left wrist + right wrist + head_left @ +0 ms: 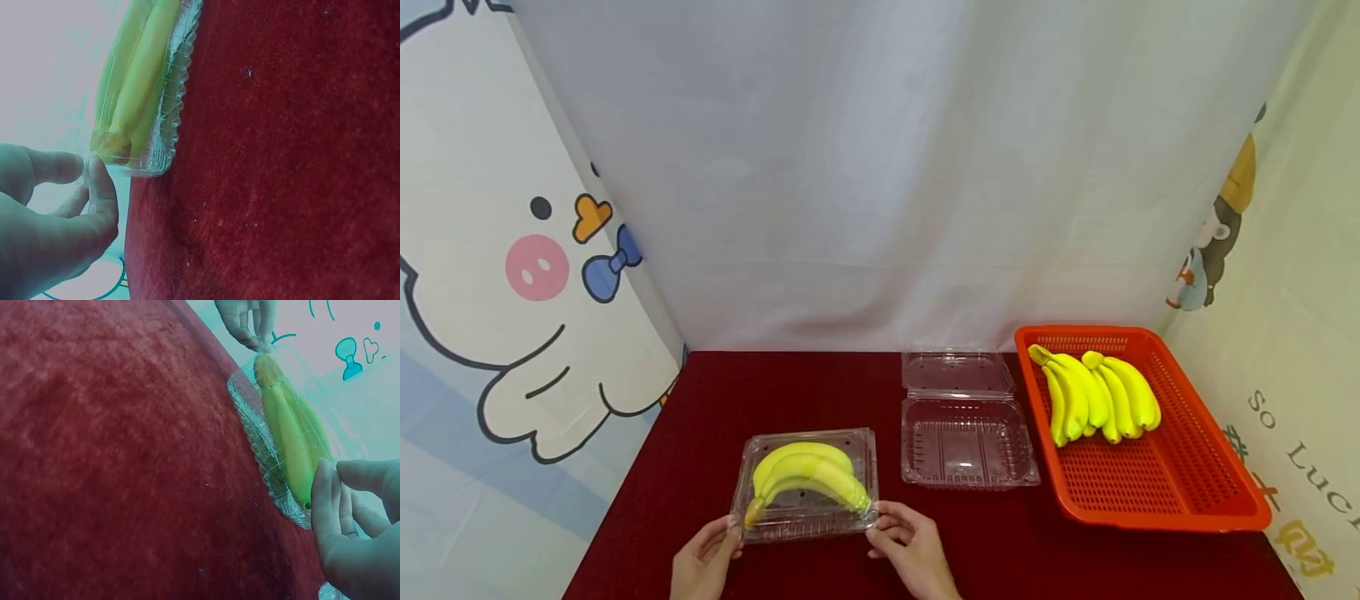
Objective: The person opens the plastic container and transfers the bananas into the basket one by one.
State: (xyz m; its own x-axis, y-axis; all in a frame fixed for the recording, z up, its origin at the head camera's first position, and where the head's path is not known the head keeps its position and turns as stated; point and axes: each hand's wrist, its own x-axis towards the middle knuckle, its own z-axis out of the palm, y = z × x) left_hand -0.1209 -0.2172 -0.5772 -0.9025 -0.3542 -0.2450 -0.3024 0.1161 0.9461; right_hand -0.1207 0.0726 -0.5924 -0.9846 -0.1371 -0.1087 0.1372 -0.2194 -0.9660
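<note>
A clear plastic clamshell box [811, 528] with its lid down holds a bunch of yellow bananas [808, 473], left of the table's middle. My left hand [703, 557] pinches its near left corner between thumb and fingers; the left wrist view shows the thumb and a fingertip meeting at the rim, beside the brown banana stem. At the near right corner my right hand [915, 546] pinches the rim in the same way, by the banana tips. Whether the lid is fully snapped down I cannot tell.
Right of the box lies a second clamshell box [970, 482], lid folded back. A red plastic basket [1161, 523] stands farther right, with two bunches of bananas [1078, 396] at its far end. Dark red cloth [805, 392] covers the table; printed curtains surround it.
</note>
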